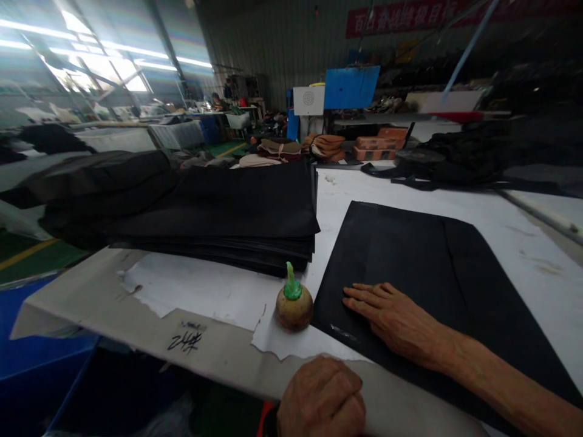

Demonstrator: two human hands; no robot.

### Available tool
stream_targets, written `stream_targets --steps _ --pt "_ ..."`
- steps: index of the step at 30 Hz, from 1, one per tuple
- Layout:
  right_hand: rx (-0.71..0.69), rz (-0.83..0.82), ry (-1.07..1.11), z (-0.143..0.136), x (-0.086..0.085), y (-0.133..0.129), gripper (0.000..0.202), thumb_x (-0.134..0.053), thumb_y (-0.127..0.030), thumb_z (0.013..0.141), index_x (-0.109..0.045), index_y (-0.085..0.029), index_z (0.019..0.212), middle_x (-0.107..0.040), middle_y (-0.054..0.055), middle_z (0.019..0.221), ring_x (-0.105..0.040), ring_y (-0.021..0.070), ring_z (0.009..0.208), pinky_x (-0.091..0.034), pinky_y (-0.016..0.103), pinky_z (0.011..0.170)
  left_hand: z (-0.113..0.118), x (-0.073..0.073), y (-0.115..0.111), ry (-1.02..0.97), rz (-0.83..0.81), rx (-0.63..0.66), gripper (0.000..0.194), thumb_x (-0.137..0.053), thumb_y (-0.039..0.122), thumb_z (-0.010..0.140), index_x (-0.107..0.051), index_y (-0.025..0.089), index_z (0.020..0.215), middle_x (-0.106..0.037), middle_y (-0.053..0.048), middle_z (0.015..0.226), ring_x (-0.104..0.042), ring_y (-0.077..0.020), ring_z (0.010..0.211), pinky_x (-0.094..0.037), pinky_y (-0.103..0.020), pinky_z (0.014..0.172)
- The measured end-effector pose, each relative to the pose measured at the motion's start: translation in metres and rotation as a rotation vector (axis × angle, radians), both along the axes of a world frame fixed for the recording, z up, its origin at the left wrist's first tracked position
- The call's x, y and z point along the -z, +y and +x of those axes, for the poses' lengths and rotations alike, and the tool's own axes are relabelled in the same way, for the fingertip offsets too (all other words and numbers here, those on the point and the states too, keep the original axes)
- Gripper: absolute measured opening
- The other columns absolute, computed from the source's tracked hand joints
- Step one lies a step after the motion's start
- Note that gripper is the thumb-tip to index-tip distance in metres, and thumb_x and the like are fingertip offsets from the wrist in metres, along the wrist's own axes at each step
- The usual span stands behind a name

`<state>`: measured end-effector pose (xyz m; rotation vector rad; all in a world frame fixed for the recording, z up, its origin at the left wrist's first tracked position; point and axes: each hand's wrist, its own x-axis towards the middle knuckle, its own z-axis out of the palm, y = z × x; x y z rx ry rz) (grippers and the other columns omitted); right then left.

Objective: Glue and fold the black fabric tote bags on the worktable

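My right hand [396, 318] lies flat, fingers stretched out, on a black sheet of material [410, 255] with a crease or seam towards its right side. At the table's front edge my left hand [322, 397] is curled closed; whatever its fingers may hold is hidden. Between the sheet and a stack of black sheets [246, 203] stands a round, brownish squeeze bottle [294, 308] with a green nozzle. The bottle is upright, just beyond my left hand, and neither hand touches it.
White paper with torn edges [195, 285] covers part of the table [218, 340]. Dark fabric [100, 182] is heaped at the left, more black material [483, 158] at the back right. Brown bundles [323, 147] and boxes [378, 144] sit at the back. A blue bin [45, 364] stands lower left.
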<state>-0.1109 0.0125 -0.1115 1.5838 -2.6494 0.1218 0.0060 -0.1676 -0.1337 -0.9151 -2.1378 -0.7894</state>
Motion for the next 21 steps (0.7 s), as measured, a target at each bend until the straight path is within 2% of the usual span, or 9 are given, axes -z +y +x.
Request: stream_targets --steps 8,13,16,21 --pt "-0.001 -0.07 0.072 0.01 0.006 0.012 0.051 -0.039 -0.004 0.079 -0.051 -0.023 0.124 -0.057 0.005 0.128 -0.054 0.0218 0.112 -0.046 0.042 0.085 -0.003 0.001 0.001 -0.064 -0.067 -0.055 0.024 -0.04 0.007 0.088 -0.056 0.012 0.071 -0.066 -0.005 0.073 -0.059 -0.0122 0.067 -0.049 -0.023 0.059" --pt "0.003 -0.066 0.063 0.009 0.011 0.011 0.05 -0.037 -0.005 0.081 -0.049 -0.024 0.125 -0.054 0.003 0.131 -0.052 0.0227 0.114 -0.044 0.044 0.086 -0.004 -0.002 0.001 -0.057 -0.17 -0.124 0.023 -0.04 0.008 0.09 -0.061 0.014 0.084 -0.069 -0.003 0.083 -0.065 -0.0141 0.083 -0.053 -0.024 0.07" --pt "0.0 -0.072 0.043 0.009 0.013 0.011 0.049 -0.037 -0.005 0.081 -0.049 -0.024 0.124 -0.054 0.002 0.131 -0.052 0.0226 0.113 -0.043 0.044 0.086 -0.003 -0.003 0.001 -0.043 -0.209 -0.161 0.023 -0.04 0.01 0.091 -0.062 0.016 0.086 -0.071 -0.001 0.089 -0.065 -0.0157 0.09 -0.054 -0.026 0.071" --pt "-0.003 -0.101 0.049 0.009 0.012 0.01 0.049 -0.039 -0.004 0.08 -0.051 -0.024 0.123 -0.055 0.004 0.129 -0.053 0.0231 0.111 -0.043 0.044 0.085 -0.004 -0.004 0.001 -0.022 -0.224 -0.204 0.021 -0.042 0.012 0.091 -0.063 0.014 0.091 -0.071 -0.004 0.098 -0.064 -0.0174 0.097 -0.053 -0.028 0.076"
